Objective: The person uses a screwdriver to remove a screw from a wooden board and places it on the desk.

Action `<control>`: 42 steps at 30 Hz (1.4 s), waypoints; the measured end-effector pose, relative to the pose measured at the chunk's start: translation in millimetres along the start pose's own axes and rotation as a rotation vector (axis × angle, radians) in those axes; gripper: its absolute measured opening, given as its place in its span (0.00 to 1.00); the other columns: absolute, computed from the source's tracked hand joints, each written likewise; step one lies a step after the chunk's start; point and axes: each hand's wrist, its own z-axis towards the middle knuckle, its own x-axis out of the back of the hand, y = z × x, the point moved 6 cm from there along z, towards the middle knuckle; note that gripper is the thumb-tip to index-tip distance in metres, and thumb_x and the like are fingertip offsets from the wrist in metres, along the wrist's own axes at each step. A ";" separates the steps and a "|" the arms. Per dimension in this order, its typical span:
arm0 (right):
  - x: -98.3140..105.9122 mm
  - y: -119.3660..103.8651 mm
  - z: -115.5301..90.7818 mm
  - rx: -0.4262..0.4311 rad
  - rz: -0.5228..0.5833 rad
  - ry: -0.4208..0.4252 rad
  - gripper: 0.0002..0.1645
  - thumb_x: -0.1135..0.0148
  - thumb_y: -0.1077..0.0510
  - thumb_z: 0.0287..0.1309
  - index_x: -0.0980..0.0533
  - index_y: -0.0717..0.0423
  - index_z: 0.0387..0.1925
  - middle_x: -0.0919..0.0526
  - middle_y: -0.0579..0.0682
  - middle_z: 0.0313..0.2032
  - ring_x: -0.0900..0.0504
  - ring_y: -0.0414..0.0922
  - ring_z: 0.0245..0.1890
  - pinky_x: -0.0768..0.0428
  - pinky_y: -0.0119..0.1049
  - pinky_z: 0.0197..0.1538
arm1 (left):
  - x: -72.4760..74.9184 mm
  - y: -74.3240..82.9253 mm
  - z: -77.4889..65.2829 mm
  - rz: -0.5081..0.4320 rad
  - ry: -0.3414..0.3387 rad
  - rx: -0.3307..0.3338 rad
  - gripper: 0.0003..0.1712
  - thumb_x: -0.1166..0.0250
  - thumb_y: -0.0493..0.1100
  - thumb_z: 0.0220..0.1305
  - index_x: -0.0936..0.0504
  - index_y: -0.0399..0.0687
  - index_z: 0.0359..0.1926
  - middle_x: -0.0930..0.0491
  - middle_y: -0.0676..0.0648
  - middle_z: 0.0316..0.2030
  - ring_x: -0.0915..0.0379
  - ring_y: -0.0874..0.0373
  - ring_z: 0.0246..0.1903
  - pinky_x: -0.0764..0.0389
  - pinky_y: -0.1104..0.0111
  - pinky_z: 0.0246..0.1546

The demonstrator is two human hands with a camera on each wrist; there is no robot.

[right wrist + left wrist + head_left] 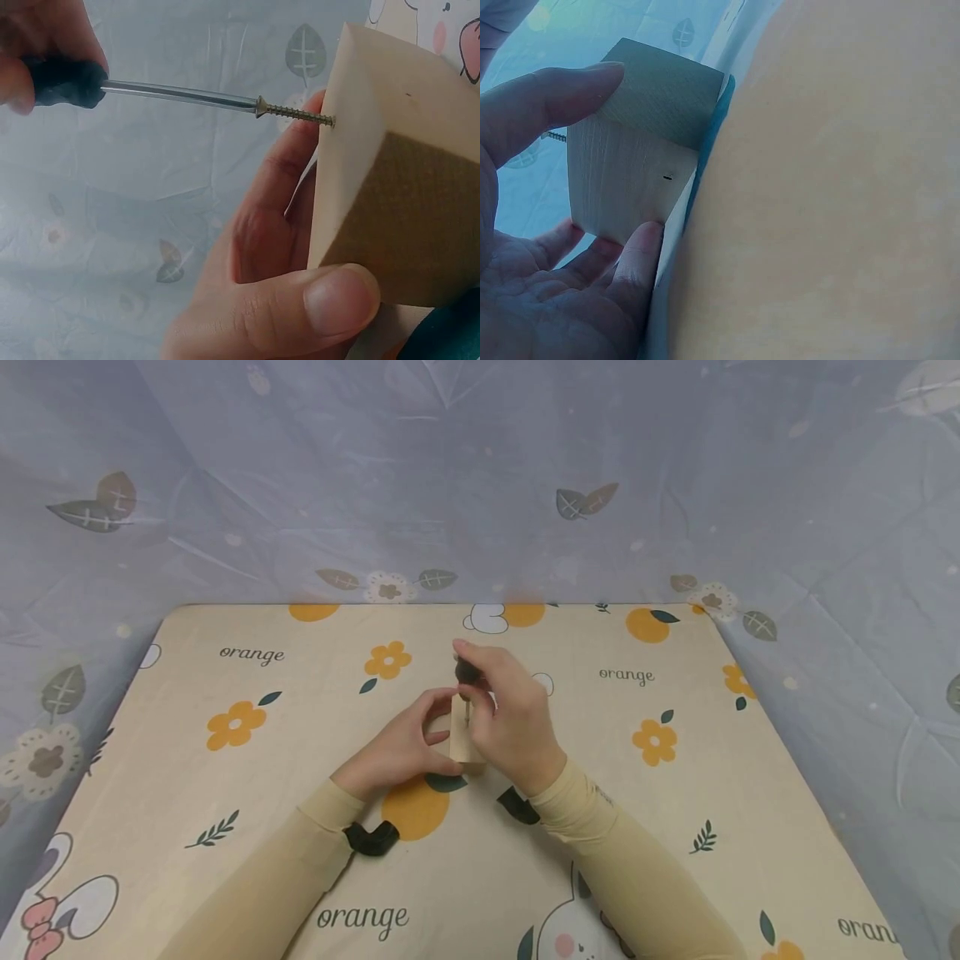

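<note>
Cream printed cloth [487, 885] spreads out before me. Near its middle, the person's left hand [405, 743] and right hand [517, 714] sit close together, one clamped on a pale wooden block [420, 217], the other on a black-handled screwdriver [165, 93]. Its tip meets a brassy screw [296, 114], point against the block's top.

A: What does the right hand [64, 30] hold?
B: The screwdriver [180, 93], by its black handle — shaft in line with the screw [296, 113], tip at its head.
A: Thread engagement?
B: Most thread exposed — screw point at the face of the wooden block [397, 180].
A: Block support?
B: Left hand [259, 300]: thumb at the lower corner, fingers behind the far edge.
</note>
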 end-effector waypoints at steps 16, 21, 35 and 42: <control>0.3 9.1 -1.1 -0.004 -0.028 0.056 0.27 0.25 0.68 0.61 0.22 0.64 0.61 0.19 0.59 0.42 0.16 0.50 0.40 0.08 0.34 0.43 | -0.9 2.8 -1.4 -0.008 -0.003 0.006 0.62 0.15 0.38 0.51 0.41 0.59 0.82 0.35 0.53 0.79 0.34 0.53 0.79 0.20 0.60 0.72; 2.2 5.4 -0.7 0.011 -0.042 0.072 0.25 0.28 0.71 0.61 0.20 0.64 0.60 0.16 0.58 0.40 0.13 0.49 0.36 0.07 0.34 0.42 | -0.7 2.8 -0.9 -0.002 -0.001 0.005 0.61 0.16 0.37 0.51 0.41 0.59 0.81 0.35 0.53 0.78 0.33 0.54 0.78 0.20 0.60 0.72; -0.4 7.8 -0.6 -0.049 0.005 0.034 0.28 0.31 0.69 0.65 0.23 0.63 0.65 0.15 0.59 0.52 0.13 0.49 0.46 0.06 0.37 0.49 | -0.5 1.1 0.5 0.006 0.002 -0.001 0.61 0.15 0.38 0.51 0.40 0.59 0.80 0.34 0.52 0.78 0.32 0.53 0.78 0.20 0.61 0.72; 2.7 7.7 0.7 -0.041 -0.035 0.058 0.29 0.24 0.65 0.62 0.22 0.61 0.63 0.20 0.59 0.46 0.15 0.49 0.42 0.07 0.35 0.45 | -0.1 1.1 0.8 0.000 -0.004 -0.015 0.62 0.14 0.38 0.50 0.41 0.58 0.81 0.35 0.51 0.79 0.34 0.53 0.79 0.20 0.59 0.72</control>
